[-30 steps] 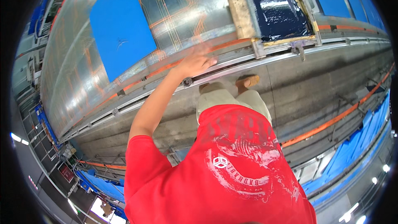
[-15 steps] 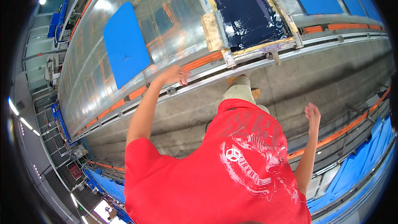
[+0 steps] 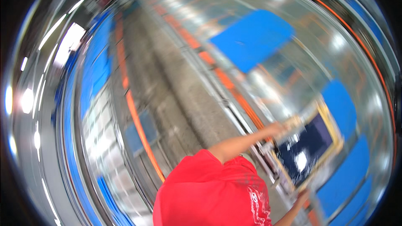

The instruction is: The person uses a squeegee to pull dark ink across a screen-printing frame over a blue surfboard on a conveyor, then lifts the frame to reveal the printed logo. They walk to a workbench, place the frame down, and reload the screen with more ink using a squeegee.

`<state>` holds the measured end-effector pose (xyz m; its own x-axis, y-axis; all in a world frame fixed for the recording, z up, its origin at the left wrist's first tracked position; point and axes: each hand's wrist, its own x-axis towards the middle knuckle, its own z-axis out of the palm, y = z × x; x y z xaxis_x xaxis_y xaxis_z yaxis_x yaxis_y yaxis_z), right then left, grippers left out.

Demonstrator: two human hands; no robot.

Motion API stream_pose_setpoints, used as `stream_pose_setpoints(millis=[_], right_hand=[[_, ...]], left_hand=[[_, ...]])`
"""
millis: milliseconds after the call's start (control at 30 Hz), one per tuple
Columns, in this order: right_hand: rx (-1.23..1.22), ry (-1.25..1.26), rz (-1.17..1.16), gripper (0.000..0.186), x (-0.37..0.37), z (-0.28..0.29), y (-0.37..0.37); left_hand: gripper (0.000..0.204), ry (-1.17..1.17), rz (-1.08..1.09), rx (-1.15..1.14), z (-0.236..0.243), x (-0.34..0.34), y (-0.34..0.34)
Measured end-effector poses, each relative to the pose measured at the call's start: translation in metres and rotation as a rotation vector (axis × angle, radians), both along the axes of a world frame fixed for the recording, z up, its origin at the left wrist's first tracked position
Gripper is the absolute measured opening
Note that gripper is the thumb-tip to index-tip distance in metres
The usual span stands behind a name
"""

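A screen-printing frame [image 3: 332,121] with a pale wooden rim lies over the long table at the lower right. Dark, glossy ink [image 3: 312,136] covers much of its mesh. My left hand [image 3: 274,129] is at the frame's left side, by a pale wooden block [image 3: 292,122] that looks like a squeegee. At the frame's near right corner is my right hand [image 3: 302,196]. Motion smears the fingers of both hands, so their grip cannot be made out. A blue sheet with rounded corners [image 3: 253,37] lies flat on the table farther off.
More blue sheets lie beyond the frame [image 3: 341,104] and to its right [image 3: 351,171]. A metal rail with orange strips [image 3: 240,102] edges the table. Left of it runs a concrete aisle [image 3: 167,75], bordered by another orange-edged table [image 3: 134,117].
The view has swung round toward the left, along the aisle. Both hands, earlier apart from the frame with nothing visible in them, are now at opposite sides of it.
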<state>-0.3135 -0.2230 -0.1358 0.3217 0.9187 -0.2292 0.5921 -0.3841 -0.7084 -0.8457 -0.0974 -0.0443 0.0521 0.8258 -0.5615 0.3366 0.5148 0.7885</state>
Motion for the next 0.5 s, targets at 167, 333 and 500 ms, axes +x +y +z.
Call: stream_pose_setpoints(millis=[167, 333, 500], right_hand=[[-0.197, 0.783, -0.172, 0.075, -0.024, 0.038, -0.008], [-0.206, 0.914, -0.193, 0.077, -0.079, 0.089, 0.009], [-0.110, 0.892, -0.242, 0.080, -0.087, 0.116, 0.008]], left_hand=[[0.086, 0.029, 0.390, 0.092, 0.005, 0.032, -0.024], [0.083, -0.298, 0.593, -0.021, 0.023, 0.039, -0.039], [0.081, -0.220, 0.511, 0.073, 0.044, 0.067, -0.044]])
